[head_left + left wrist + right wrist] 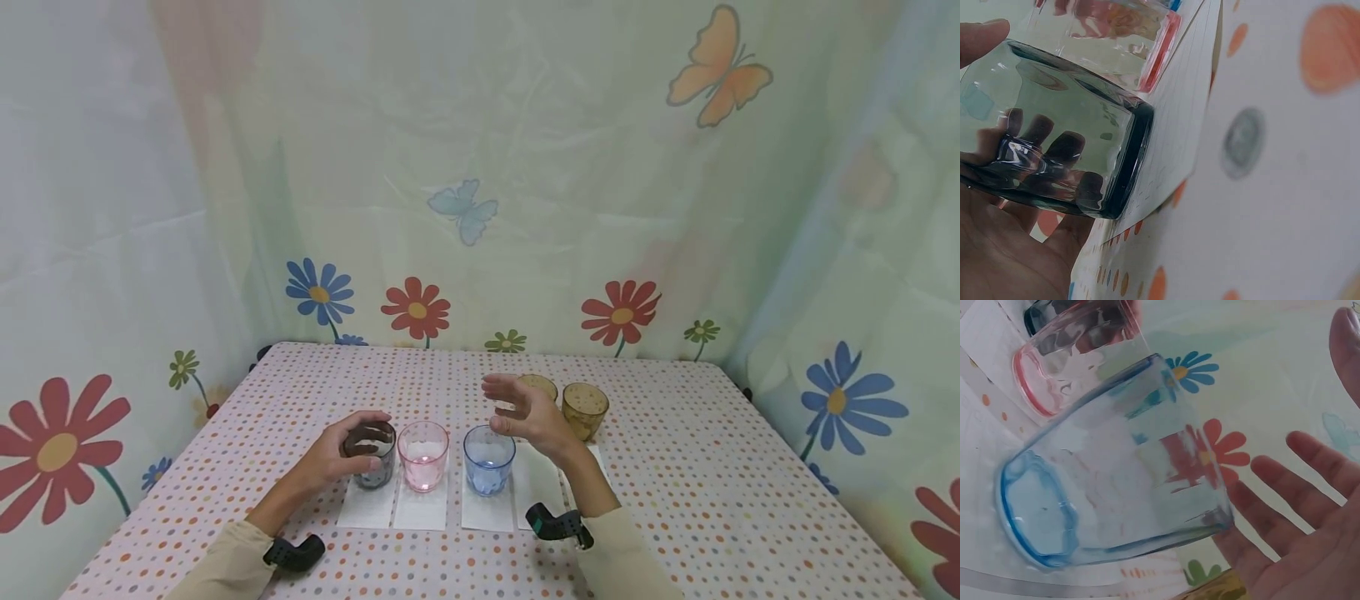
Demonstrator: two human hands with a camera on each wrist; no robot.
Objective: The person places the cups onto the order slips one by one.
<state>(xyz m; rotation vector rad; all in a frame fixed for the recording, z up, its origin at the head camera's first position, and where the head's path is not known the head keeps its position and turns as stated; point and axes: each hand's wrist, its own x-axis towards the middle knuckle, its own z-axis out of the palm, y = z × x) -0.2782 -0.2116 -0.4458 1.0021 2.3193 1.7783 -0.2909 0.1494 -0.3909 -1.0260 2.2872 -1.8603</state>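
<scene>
My left hand (335,454) curls around a dark grey drinking glass (377,475), thumb on the near side and fingers on the far side. Through its clear wall, several fingers show in the left wrist view, where the glass (1079,125) stands on white paper. Next to it is a pink-tinted glass (424,467). A blue-tinted glass (489,477) stands upright farther right, with my right hand (534,417) above and behind its rim. In the right wrist view, that hand's fingers (1272,512) are spread and hold nothing; the fingertips overlap the blue glass's rim.
Two amber glasses (586,408) stand behind my right hand, one partly hidden by it. White paper strips (489,518) lie under and beside the front glasses on the dotted tablecloth (720,500). A flower-printed curtain (525,275) encloses the back and sides.
</scene>
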